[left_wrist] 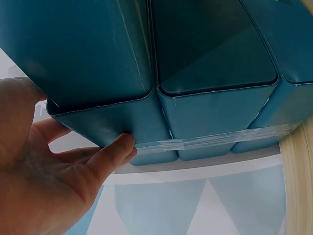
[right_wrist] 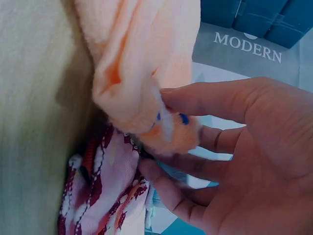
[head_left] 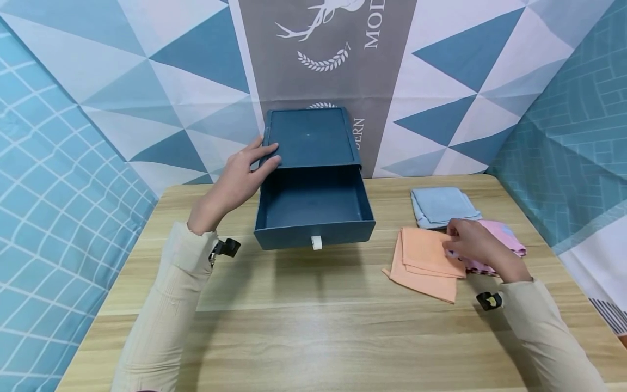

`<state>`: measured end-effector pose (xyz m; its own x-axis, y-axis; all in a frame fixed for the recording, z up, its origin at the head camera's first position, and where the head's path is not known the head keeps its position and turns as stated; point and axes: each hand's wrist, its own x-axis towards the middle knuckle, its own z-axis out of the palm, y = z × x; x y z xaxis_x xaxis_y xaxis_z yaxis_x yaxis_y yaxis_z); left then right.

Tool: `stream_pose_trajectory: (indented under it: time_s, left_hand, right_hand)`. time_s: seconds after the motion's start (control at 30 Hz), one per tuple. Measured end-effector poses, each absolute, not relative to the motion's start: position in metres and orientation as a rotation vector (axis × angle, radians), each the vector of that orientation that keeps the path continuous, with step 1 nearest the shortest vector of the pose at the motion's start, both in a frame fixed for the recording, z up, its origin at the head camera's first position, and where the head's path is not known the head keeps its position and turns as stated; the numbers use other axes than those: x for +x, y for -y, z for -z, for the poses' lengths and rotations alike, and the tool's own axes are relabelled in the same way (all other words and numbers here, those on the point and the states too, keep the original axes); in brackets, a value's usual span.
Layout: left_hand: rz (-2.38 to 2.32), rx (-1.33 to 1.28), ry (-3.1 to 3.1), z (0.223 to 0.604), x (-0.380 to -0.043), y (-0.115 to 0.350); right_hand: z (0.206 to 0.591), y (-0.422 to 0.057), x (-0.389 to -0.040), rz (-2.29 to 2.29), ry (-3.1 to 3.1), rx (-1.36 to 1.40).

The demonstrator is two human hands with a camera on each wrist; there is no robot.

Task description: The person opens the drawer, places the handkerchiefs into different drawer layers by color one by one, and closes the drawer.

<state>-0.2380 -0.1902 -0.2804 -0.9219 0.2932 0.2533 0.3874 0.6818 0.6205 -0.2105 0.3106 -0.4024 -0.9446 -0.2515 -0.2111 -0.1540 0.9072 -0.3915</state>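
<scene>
A dark blue drawer unit (head_left: 311, 136) stands at the back of the table, its top drawer (head_left: 313, 237) pulled out and bare inside. My left hand (head_left: 240, 177) rests on the unit's top left edge. In the left wrist view, one of its digits lies along the side of the stacked drawers (left_wrist: 215, 115). At the right, my right hand (head_left: 472, 242) pinches the edge of a folded orange towel (head_left: 426, 256) between thumb and fingers. The right wrist view shows that fluffy towel edge (right_wrist: 142, 112) lifted in the grip. A pink patterned towel (right_wrist: 107, 181) lies right beside it.
A folded light blue towel (head_left: 443, 204) lies behind the orange one. The wooden table (head_left: 294, 337) meets a patterned cloth backdrop (head_left: 196, 81) behind the unit. The drawer's white pull tab (head_left: 316, 242) faces the front.
</scene>
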Motion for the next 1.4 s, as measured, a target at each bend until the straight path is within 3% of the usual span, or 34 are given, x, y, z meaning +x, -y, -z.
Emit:
stream_pose_trajectory:
  time_s: [1.4]
  left_hand:
    - [1.034, -0.552, 2.752, 0.282, -0.239, 0.191]
  right_hand:
    - [0.332, -0.293, -0.146, 1.029, -3.032, -0.673]
